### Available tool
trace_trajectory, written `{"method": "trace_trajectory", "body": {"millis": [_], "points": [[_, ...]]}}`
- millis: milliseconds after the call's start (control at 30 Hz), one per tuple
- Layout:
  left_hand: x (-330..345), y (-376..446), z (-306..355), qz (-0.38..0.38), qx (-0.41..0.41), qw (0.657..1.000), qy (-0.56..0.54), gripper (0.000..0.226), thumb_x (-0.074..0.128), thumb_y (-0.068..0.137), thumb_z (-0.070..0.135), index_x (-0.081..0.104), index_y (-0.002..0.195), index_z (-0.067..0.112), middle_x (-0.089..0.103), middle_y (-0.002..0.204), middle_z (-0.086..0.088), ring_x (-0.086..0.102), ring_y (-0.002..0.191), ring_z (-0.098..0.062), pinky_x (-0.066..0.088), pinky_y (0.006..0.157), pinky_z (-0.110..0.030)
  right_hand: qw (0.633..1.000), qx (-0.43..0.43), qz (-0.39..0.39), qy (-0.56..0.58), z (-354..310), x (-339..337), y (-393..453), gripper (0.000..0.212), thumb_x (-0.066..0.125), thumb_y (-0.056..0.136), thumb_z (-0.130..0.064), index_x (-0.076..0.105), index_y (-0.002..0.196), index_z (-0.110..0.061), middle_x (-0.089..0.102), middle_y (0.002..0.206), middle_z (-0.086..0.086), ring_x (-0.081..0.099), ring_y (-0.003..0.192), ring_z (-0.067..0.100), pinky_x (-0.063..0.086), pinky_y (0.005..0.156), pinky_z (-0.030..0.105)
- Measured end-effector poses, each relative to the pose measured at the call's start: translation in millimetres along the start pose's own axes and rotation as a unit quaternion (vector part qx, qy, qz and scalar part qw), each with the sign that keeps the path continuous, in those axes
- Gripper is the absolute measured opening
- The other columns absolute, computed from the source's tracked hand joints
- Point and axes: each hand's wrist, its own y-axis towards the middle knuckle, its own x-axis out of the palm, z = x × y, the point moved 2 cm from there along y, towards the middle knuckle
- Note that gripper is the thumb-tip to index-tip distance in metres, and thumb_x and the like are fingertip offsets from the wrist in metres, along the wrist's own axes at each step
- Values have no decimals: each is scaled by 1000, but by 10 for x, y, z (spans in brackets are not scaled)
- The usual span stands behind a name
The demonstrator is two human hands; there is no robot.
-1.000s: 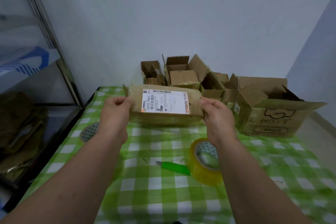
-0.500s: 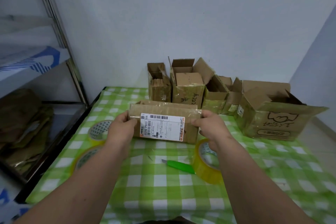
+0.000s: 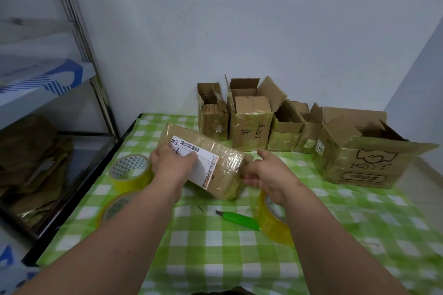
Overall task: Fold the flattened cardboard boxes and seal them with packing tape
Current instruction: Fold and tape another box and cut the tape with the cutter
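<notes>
A small taped cardboard box (image 3: 223, 170) with a white shipping label lies tilted on the green checked tablecloth (image 3: 215, 246). My left hand (image 3: 171, 163) grips its left end, fingers lying over the label. My right hand (image 3: 268, 172) holds its right end, fingers curled at the corner. A yellow tape roll (image 3: 272, 221) stands on edge under my right wrist. Two more tape rolls, one (image 3: 130, 171) upright and one (image 3: 112, 208) partly behind my left arm, sit at the left. A green utility knife (image 3: 239, 218) lies in front of the box.
Several open cardboard boxes (image 3: 251, 122) line the wall at the back; a larger one (image 3: 359, 155) stands at the right. A metal shelf (image 3: 79, 26) with flattened cardboard (image 3: 31, 163) is at the left, beyond the table's dark edge.
The box has come down from chest height to the table and turned, its left end swinging away from me. My left hand shifted onto the label.
</notes>
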Motion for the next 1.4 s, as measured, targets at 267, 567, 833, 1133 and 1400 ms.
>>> {"method": "trace_trajectory", "body": {"millis": [267, 567, 833, 1133, 1400], "points": [[-56, 28, 10, -69, -2, 995, 75, 70, 56, 94, 50, 28, 154, 29, 20, 156, 1, 26, 141, -30, 29, 116, -47, 996, -20, -10, -92, -66, 83, 47, 30, 71, 81, 5, 64, 107, -9, 70, 86, 11, 58, 64, 17, 47, 54, 27], [-128, 117, 11, -129, -10, 990, -50, 70, 57, 87, 65, 45, 142, 23, 49, 142, 0, 49, 122, -21, 42, 108, -48, 992, -87, -18, -95, -86, 426, 112, 19, 62, 93, -2, 60, 110, -10, 67, 100, 8, 64, 64, 14, 48, 50, 21], [-272, 331, -15, -209, 22, 977, 20, 122, 91, 53, 50, 25, 155, 32, 39, 155, 5, 43, 136, -24, 36, 113, -47, 985, -94, -48, -134, -156, 675, 224, 28, 61, 95, -9, 61, 122, -16, 66, 89, -3, 65, 72, 12, 48, 58, 23], [-276, 672, -44, -161, 146, 962, 165, 103, 83, 73, 5, 23, 147, 43, 36, 155, 4, 53, 125, -21, 56, 89, -40, 981, -100, -33, -163, -220, 820, 446, 52, 62, 94, -11, 45, 142, -20, 64, 108, 1, 64, 96, 17, 54, 85, 33], [-296, 891, 130, -138, 235, 926, 262, 43, 70, 81, 6, 55, 102, 41, 60, 115, 5, 60, 95, -15, 50, 62, -25, 984, -106, -11, -144, -267, 988, 685, 17, 63, 94, -14, 57, 109, -20, 69, 94, 3, 67, 75, 16, 57, 68, 34]]}}
